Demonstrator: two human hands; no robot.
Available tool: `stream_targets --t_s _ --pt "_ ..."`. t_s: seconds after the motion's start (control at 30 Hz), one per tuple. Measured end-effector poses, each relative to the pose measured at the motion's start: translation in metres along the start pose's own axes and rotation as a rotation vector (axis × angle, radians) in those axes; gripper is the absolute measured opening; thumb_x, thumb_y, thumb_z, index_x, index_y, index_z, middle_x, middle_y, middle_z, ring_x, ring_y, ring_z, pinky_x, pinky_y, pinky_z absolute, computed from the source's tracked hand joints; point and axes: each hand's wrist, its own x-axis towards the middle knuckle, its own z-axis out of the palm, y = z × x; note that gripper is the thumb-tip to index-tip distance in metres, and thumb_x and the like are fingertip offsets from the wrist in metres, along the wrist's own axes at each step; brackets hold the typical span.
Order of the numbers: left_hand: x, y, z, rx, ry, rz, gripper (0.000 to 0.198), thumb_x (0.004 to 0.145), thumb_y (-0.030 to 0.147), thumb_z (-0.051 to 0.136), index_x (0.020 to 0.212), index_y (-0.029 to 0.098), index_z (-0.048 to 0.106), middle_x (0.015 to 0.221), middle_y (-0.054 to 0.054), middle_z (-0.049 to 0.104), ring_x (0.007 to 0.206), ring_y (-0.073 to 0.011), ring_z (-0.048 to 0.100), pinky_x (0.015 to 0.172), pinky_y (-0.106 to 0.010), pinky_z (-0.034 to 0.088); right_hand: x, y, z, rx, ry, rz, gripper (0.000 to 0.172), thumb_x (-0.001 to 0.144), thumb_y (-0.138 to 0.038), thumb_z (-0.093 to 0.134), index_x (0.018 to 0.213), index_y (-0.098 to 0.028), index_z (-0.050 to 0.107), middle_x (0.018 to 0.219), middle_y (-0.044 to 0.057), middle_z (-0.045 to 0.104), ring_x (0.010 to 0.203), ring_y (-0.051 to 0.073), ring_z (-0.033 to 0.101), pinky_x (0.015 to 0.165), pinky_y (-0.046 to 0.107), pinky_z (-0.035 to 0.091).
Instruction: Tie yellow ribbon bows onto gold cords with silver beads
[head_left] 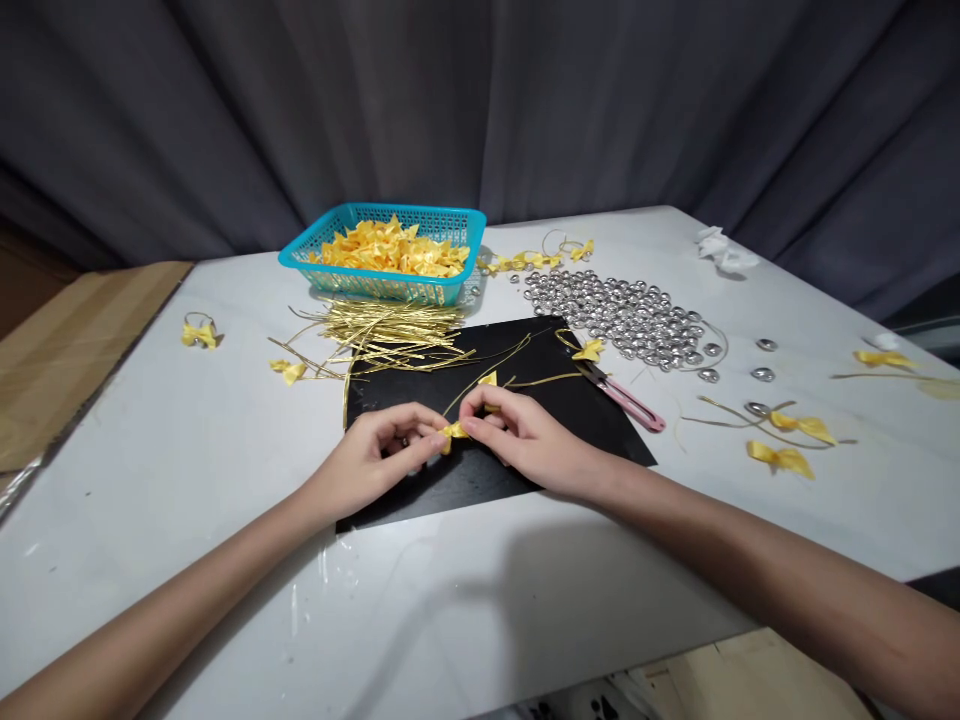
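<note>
Left hand (379, 455) and right hand (521, 432) both pinched a small yellow bow (454, 432), held between them over the black mat (420, 497). Gold wire (516, 350) rose from beside it; attachment unclear. Risks, as judged: a hard tug could have creased or undone the ribbon; a loose pinch, dropped it. Pink snips (634, 405) lay near the right wrist, easily knocked.

Small craft workspace: white tabletop (247, 420), basket (450, 290) of yellow bows (390, 248), gold cords (397, 325), silver beads (622, 315), pink snips (630, 403), curtain (480, 100).
</note>
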Motion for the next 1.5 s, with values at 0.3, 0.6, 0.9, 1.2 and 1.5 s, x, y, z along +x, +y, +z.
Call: stream_targets --t_s 0.3,0.6,0.9,1.2,1.5 --pt "0.002 0.003 -0.001 -0.113 -0.035 -0.042 0.02 0.078 0.034 0.062 0.086 0.015 0.066 0.07 -0.001 0.066 0.057 -0.0089 0.051 0.053 -0.02 0.042 -0.002 0.001 -0.002 -0.066 0.036 -0.048 0.014 0.08 -0.027 0.06 0.085 -0.015 0.056 0.056 -0.008 0.04 0.045 0.004 0.031 0.042 0.017 0.023" --pt "0.0 0.0 -0.002 -0.051 -0.032 -0.017 0.022 0.08 0.033 0.06 0.093 0.016 0.06 0.075 -0.001 0.062 0.06 -0.0092 0.05 0.055 -0.02 0.04 0.001 0.001 -0.002 -0.019 0.031 0.025 0.01 0.085 -0.024 0.05 0.083 -0.015 0.055 0.054 -0.006 0.042 0.044 0.006 0.036 0.044 0.02 0.023" --pt "0.001 -0.001 0.0 0.16 0.116 0.085 0.022 0.08 0.038 0.061 0.081 0.016 0.061 0.082 -0.003 0.061 0.066 -0.0118 0.054 0.051 -0.021 0.041 0.001 0.0 -0.001 -0.033 0.039 -0.002 0.011 0.086 -0.024 0.048 0.08 -0.016 0.053 0.056 -0.006 0.044 0.046 0.006 0.036 0.045 0.02 0.025" --pt "-0.005 -0.011 0.004 0.433 0.256 0.398 0.013 0.085 0.027 0.057 0.089 0.017 0.064 0.089 -0.006 0.065 0.066 -0.0103 0.057 0.051 -0.019 0.045 -0.001 0.0 -0.001 -0.052 0.041 0.003 0.014 0.084 -0.028 0.052 0.079 -0.015 0.056 0.053 -0.006 0.038 0.047 0.006 0.032 0.044 0.02 0.023" --pt "-0.007 -0.016 0.005 0.482 0.271 0.518 0.006 0.086 0.021 0.057 0.086 0.017 0.062 0.088 -0.005 0.067 0.073 -0.0121 0.062 0.06 -0.019 0.049 -0.001 0.001 0.002 -0.072 0.064 -0.041 0.014 0.081 -0.028 0.058 0.082 -0.015 0.059 0.053 -0.008 0.037 0.046 0.005 0.031 0.044 0.019 0.023"
